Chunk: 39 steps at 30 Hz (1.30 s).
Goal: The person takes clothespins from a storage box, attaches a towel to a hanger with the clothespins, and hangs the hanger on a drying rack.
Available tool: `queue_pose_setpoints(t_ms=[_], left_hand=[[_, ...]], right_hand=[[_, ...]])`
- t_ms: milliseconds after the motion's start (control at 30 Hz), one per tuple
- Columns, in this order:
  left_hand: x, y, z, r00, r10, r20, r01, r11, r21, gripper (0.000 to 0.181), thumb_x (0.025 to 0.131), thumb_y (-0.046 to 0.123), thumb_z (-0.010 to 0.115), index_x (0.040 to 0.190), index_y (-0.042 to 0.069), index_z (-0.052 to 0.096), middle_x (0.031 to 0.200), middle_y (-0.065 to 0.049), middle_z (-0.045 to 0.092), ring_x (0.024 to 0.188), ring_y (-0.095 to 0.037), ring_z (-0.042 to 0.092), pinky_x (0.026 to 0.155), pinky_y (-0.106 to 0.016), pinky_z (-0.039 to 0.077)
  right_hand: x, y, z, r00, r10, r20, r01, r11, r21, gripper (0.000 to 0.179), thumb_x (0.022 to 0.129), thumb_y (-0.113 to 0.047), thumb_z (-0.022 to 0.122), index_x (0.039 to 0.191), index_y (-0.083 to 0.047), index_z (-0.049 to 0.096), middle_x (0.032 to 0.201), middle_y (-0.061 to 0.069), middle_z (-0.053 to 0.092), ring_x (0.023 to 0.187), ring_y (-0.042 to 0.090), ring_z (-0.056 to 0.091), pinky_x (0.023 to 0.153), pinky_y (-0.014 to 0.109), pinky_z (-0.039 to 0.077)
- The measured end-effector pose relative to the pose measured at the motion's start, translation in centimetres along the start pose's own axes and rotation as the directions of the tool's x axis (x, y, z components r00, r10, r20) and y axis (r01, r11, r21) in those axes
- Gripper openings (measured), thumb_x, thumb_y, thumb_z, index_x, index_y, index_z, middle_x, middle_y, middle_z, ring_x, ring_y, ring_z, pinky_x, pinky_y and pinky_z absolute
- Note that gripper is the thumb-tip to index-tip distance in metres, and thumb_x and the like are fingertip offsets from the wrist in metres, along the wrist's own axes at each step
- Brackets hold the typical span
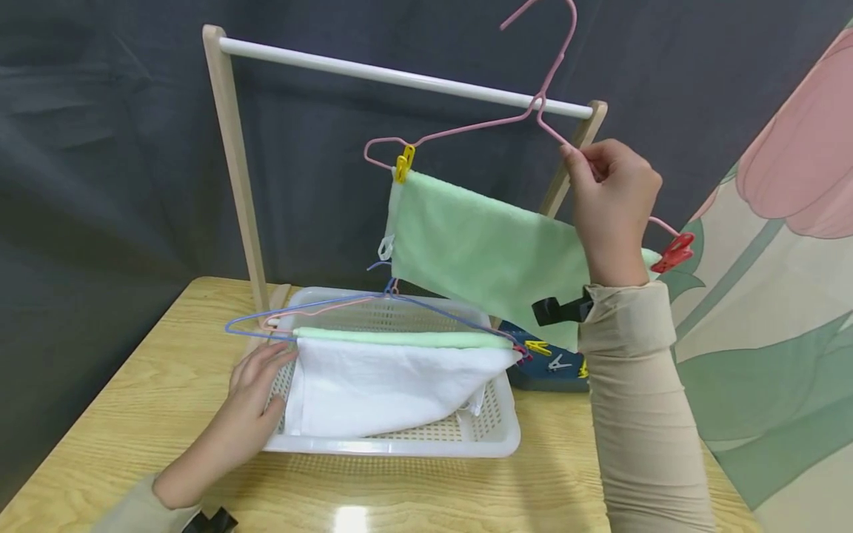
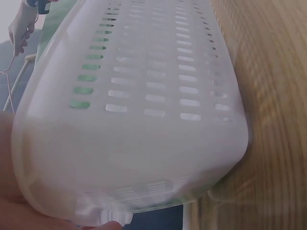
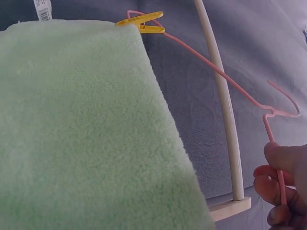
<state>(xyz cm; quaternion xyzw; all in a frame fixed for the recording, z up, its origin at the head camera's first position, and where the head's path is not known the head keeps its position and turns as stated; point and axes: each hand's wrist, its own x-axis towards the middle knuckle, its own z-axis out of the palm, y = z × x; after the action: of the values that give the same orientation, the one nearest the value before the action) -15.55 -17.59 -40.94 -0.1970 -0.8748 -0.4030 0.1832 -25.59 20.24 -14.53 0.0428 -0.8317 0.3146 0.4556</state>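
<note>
My right hand (image 1: 616, 200) pinches the right slope of a pink hanger (image 1: 466, 128), raised in front of the rack's bar. From it hangs a light green towel (image 1: 483, 244), fastened by a yellow clothespin (image 1: 403, 164) on the left and a red clothespin (image 1: 674, 253) on the right. At the left end of the white basket (image 1: 400, 447), my left hand (image 1: 249, 403) grips the rim, with fingers by the handle in the left wrist view. Across the basket lie a blue hanger (image 1: 256, 316), another pink hanger, a rolled-looking green towel (image 1: 400, 339) and a white towel (image 1: 393, 385).
A drying rack with a white bar (image 1: 373, 72) and wooden posts (image 1: 235, 163) stands behind the basket. Right of the basket, a dark blue tray (image 1: 543, 381) holds several clothespins. A dark curtain hangs behind, and a flowered panel (image 1: 766, 333) is at the right.
</note>
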Motion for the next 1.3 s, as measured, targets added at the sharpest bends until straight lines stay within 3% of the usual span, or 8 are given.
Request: queue_pose_setpoints(t_ms=[267,467,767,1033,1300], left_hand=[[0.0,0.3,-0.2,0.995,-0.075,0.063,0.078,0.996,-0.037,0.058,0.088,-0.015,0.048,0.145,-0.007,0.043,0.155,-0.027,0.028,0.142,-0.055,0.019,0.101,-0.079,0.023],[0.0,0.3,-0.2,0.993,-0.099,0.066,0.103,0.993,-0.061,0.061,0.087,-0.017,0.048,0.147,-0.007,0.040,0.155,-0.031,0.021,0.141,-0.056,0.020,0.102,-0.077,0.026],[0.0,0.2,0.0,0.992,-0.114,0.054,0.117,0.991,-0.060,0.063,0.085,-0.019,0.048,0.147,-0.012,0.037,0.154,-0.032,0.020,0.140,-0.057,0.024,0.105,-0.073,0.029],[-0.2,0.1,0.2,0.997,-0.073,0.004,0.073,0.996,-0.059,0.064,0.082,-0.021,0.049,0.145,-0.014,0.038,0.151,-0.033,0.025,0.135,-0.058,0.031,0.102,-0.073,0.031],[-0.1,0.5,-0.1,0.989,-0.131,0.065,0.136,0.987,-0.085,0.067,0.087,-0.019,0.046,0.151,-0.014,0.027,0.154,-0.033,0.018,0.138,-0.058,0.027,0.105,-0.071,0.028]], right_hand=[[0.7,0.6,0.0,1.000,0.022,0.010,-0.022,1.000,0.003,0.042,0.097,-0.042,0.065,0.105,-0.002,0.077,0.073,-0.008,0.054,0.067,0.007,0.046,0.060,0.023,0.034],[1.1,1.2,0.0,0.997,0.065,0.031,-0.065,0.998,-0.024,0.043,0.098,-0.044,0.063,0.109,-0.004,0.076,0.076,-0.006,0.055,0.069,0.007,0.047,0.060,0.024,0.034],[1.4,2.0,0.0,0.992,0.113,0.060,-0.110,0.993,-0.050,0.046,0.099,-0.045,0.061,0.111,-0.003,0.075,0.076,-0.007,0.054,0.069,0.007,0.046,0.060,0.025,0.035],[1.0,2.8,0.3,0.986,0.148,0.076,-0.143,0.987,-0.070,0.045,0.101,-0.046,0.059,0.110,-0.004,0.075,0.078,-0.005,0.054,0.072,0.008,0.046,0.062,0.026,0.035],[0.5,3.6,0.5,0.981,0.164,0.107,-0.156,0.984,-0.083,0.044,0.102,-0.044,0.057,0.109,-0.004,0.074,0.079,-0.003,0.056,0.070,0.012,0.047,0.059,0.025,0.036]])
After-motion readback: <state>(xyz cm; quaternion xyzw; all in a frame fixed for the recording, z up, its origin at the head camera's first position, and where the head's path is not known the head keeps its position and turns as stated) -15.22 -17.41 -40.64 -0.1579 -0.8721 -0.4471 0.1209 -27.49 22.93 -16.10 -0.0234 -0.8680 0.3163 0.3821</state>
